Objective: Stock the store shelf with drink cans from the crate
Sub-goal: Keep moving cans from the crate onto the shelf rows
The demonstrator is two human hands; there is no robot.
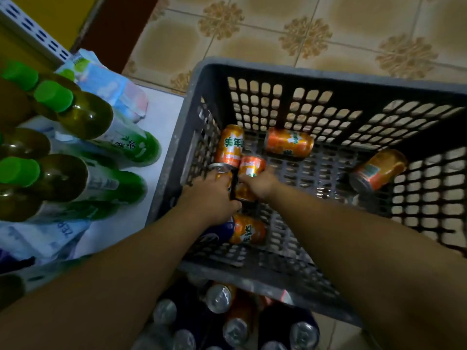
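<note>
Head view, crate [328, 72]: grey, perforated, centre to 3 o'clock.
Left hand [209, 195]: fingers curled round an orange can [222, 170] at crate's 9 o'clock.
Right hand [260, 184]: fingers wrapped round the neighbouring can [251, 165].
Loose cans [289, 144]: lying at 12, 3, 6 o'clock.

Dark grey perforated crate [316, 73]; orange drink cans [289, 145] lying on sides inside.

Dim, warm-toned light throughout; the tiled floor [328, 34] at the top is brightest, so the light perhaps falls from ahead. The grey crate [328, 75] holds deep shadow inside, and the orange cans [288, 145] in it show only a faint sheen. Wide-angle distortion bows the crate's rim and stretches the forearms [366, 248] at the lower edge. The green-capped bottles [83, 117] at left look soft and smeared
</note>
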